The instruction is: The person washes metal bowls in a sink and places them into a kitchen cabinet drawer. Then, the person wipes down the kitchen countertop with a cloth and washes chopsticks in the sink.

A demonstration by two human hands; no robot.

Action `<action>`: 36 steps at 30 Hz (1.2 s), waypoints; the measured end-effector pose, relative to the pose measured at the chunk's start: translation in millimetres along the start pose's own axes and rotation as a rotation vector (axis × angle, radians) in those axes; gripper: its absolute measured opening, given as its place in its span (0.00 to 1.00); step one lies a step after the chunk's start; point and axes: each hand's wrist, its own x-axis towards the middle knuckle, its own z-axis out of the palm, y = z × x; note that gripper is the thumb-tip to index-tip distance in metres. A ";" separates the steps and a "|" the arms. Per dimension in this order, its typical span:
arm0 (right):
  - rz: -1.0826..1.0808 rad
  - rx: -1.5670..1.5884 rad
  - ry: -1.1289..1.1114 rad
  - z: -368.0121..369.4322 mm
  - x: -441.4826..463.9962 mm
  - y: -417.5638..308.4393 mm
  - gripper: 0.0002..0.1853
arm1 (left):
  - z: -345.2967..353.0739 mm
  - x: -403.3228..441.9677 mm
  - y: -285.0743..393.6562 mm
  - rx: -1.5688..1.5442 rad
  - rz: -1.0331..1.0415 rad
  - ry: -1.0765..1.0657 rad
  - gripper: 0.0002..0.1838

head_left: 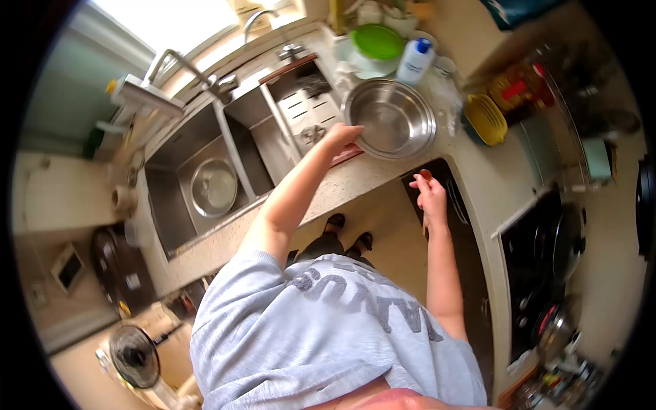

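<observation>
One shiny, round steel bowl [391,113], at one o'clock over the pale speckled tabletop [338,186], is best held level by the left hand [342,139] pinching its rim, while the half-curled right hand [432,199] holds a small reddish-brown object [426,175].

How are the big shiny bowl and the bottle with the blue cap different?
The bowl is silver; the bottle is white with a blue cap. The bowl is wide and round; the bottle is much narrower. The left hand grips the bowl; no hand touches the bottle. Both are near each other.
</observation>
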 end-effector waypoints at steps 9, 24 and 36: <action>0.002 0.006 -0.055 -3.6 2.1 -1.8 0.16 | -6.2 -89.9 -3.8 0.202 0.132 0.291 0.13; -0.376 -0.500 -0.130 34.5 6.6 -7.5 0.17 | -7.6 -202.2 -68.9 -0.144 0.364 0.430 0.20; -0.381 -0.604 -0.365 46.2 -28.5 -17.0 0.25 | -20.7 -228.7 -110.7 -0.347 0.180 0.446 0.20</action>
